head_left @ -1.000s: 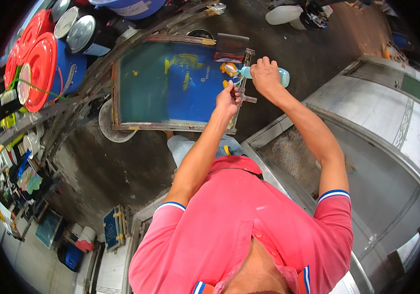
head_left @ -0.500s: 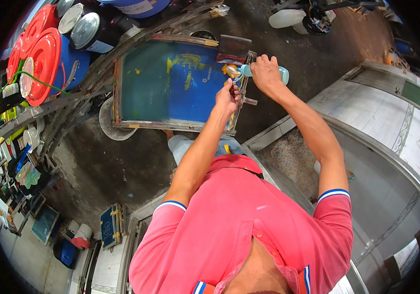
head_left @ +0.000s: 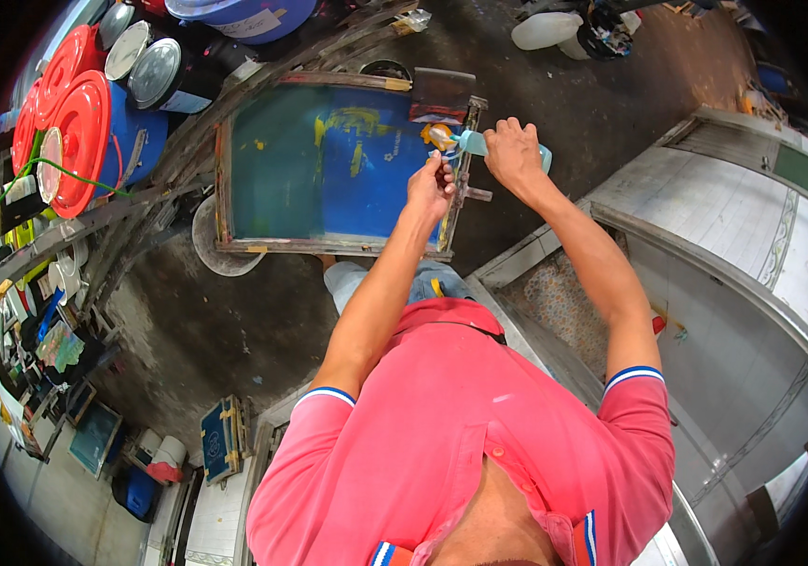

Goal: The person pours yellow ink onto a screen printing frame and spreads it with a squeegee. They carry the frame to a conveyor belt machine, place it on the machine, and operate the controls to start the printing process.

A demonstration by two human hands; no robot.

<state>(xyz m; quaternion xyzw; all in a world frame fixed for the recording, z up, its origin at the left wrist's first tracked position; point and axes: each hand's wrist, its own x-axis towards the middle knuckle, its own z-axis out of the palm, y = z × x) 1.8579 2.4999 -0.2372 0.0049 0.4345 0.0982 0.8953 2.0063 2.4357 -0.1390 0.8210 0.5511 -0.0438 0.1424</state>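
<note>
My right hand (head_left: 514, 156) is wrapped round a light blue bottle (head_left: 473, 142) lying on its side, its narrow end toward the left. Just left of that end is an orange-yellow blob (head_left: 435, 136) with a whitish part, on the right side of a screen-printing frame (head_left: 329, 249). My left hand (head_left: 430, 186) is closed beside the blob, thumb and fingertips together at a small pale bit I cannot make out. Blue and dark green mesh (head_left: 277, 160) fills the frame, smeared with yellow. A dark flat block (head_left: 442, 94) sits at the frame's upper right corner.
Red-lidded blue tubs (head_left: 83, 141) and dark cans (head_left: 164, 75) stand at the upper left, by a blue basin (head_left: 244, 19). A pale basin (head_left: 211, 236) is partly under the frame's left side. White-tiled ledges (head_left: 706, 198) run along the right. A white jug (head_left: 545, 31) lies far back.
The bottle and right hand have shifted slightly left and down. My left hand has moved a little left, staying by the blob. The whole view has shifted slightly.
</note>
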